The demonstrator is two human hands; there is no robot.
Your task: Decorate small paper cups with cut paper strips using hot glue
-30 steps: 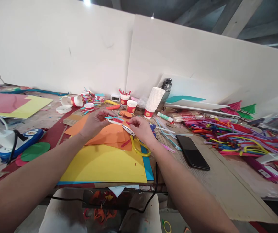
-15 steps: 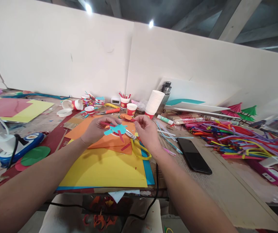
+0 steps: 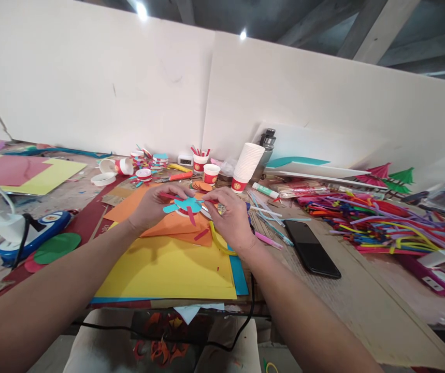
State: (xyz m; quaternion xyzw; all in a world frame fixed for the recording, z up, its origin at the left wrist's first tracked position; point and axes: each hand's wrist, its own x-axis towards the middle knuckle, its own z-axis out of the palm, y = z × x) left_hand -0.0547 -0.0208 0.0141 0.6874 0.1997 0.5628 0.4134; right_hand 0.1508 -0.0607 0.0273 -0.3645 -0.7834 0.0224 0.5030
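My left hand (image 3: 158, 204) pinches a small paper-cup craft topped by a blue paper cutout (image 3: 188, 204), with red paper strips (image 3: 190, 214) sticking out from it. At the craft's right edge, my right hand (image 3: 228, 210) is closed around a mostly hidden tool that looks like a hot glue gun (image 3: 221, 209). Its thin tip meets the blue paper, and a blue end shows behind the hand. Under my right hand lie yellow-handled scissors (image 3: 221, 241), partly covered. Orange sheets (image 3: 168, 226) and yellow sheets (image 3: 168, 269) are stacked below both hands.
Behind the hands stand a leaning stack of paper cups (image 3: 247, 166), a single cup (image 3: 211, 174) and a bottle (image 3: 266, 150). A phone (image 3: 311, 248) lies to the right, near pipe cleaners (image 3: 393, 220). A power strip (image 3: 36, 235) is at left. A black cable (image 3: 252, 290) hangs over the edge.
My right hand has moved left against the craft. The red piece at its fingertips no longer shows, and a tool now appears in its grip. The craft has tilted slightly.
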